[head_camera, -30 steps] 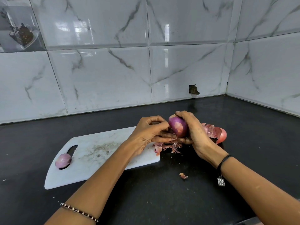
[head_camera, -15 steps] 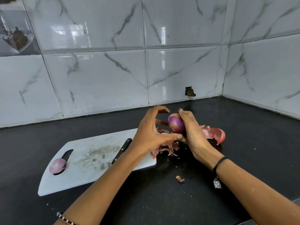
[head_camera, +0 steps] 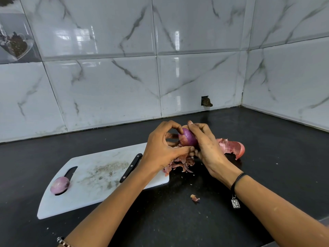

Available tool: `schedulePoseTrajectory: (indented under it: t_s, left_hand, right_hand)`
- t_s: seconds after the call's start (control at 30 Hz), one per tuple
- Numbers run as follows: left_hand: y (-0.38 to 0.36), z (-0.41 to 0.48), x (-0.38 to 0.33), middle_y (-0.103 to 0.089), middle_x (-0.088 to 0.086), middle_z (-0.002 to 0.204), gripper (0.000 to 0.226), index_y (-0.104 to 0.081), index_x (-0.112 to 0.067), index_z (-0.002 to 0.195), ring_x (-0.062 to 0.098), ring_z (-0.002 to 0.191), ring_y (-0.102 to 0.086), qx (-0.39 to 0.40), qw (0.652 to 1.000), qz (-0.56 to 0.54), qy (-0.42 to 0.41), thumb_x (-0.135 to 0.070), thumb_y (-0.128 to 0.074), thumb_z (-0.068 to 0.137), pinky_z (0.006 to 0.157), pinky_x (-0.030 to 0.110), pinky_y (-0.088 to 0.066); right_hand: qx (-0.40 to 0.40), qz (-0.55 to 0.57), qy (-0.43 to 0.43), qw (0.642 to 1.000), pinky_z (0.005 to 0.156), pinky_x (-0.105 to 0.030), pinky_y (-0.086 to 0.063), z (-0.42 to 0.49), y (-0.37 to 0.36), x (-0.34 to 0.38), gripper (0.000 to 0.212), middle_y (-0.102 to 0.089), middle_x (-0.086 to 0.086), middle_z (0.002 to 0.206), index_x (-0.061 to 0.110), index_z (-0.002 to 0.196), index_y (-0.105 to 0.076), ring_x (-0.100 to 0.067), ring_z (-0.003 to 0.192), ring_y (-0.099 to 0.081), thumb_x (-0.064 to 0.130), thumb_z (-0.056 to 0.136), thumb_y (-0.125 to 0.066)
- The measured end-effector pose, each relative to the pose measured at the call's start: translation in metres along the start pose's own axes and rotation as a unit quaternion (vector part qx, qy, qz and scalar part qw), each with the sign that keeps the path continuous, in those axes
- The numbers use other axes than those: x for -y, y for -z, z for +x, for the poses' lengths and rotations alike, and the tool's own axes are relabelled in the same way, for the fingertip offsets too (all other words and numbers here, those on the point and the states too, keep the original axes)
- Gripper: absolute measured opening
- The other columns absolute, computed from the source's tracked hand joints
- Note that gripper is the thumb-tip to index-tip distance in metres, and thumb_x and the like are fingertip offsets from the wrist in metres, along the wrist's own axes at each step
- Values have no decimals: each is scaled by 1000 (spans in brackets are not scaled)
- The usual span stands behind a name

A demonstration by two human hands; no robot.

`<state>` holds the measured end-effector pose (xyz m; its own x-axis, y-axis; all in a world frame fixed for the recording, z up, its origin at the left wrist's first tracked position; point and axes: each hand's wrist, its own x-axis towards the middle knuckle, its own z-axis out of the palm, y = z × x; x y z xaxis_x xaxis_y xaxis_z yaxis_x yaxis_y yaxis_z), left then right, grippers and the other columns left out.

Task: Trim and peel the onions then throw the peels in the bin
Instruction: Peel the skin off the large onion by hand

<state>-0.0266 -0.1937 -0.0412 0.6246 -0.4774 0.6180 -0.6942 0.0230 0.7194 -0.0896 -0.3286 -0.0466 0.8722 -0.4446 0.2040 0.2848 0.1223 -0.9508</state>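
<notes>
The right hand (head_camera: 206, 147) grips an onion (head_camera: 187, 137), fingers curled round its right side with the index fingertip on top. The left hand (head_camera: 160, 150) curls onto the same onion from the left: its index finger arches over to the top, and its thumb reaches in below to meet the right hand's fingers. The onion is held in the air just past the far right corner of the board (head_camera: 99, 177). Purple flesh faces the camera, with a paler patch of skin at its left edge.

Below the hands a heap of peels (head_camera: 179, 164) lies on the black counter (head_camera: 267, 175), against the board's right edge. Further right of the board, beyond the right hand, lies a large pink shell (head_camera: 231, 146) of skin. A small scrap (head_camera: 195, 197) lies apart, off the board's near right corner.

On the board's right end is a black-handled knife (head_camera: 130, 168), its blade hidden under the left wrist. A peeled onion (head_camera: 59, 184) sits at the board's left end, over the handle slot. Grey smudges mark the board's middle. A marble-tiled wall (head_camera: 106, 86) rises behind the board. A black cord (head_camera: 237, 179) with a metal tag circles the right wrist.
</notes>
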Motion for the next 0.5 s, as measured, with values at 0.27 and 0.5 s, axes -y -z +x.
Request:
schedulePoseTrajectory:
  t_s: [0.27, 0.5]
  left_hand:
    - [0, 0, -2, -70, -4, 115, 51, -63, -16, 104, 9, 97, -74, 3, 999, -32, 39, -8, -95, 65, 79, 28, -62]
    - [2, -1, -6, -72, -2, 113, 53, -64, -14, 106, 11, 95, -75, 6, 998, -50, 47, -6, -96, 63, 78, 27, -62]
  right_hand:
    - [-2, 26, -4, 1000, 59, -28, -54, 2, 1, -1, 40, -72, -18, 110, 21, 121, -54, -22, 76, -70, 50, 96, -62]
    - [2, 34, -9, 999, 52, -24, -52, -1, 0, 1, 38, -71, -16, 109, 19, 123, -52, -19, 71, -71, 46, 98, -61]
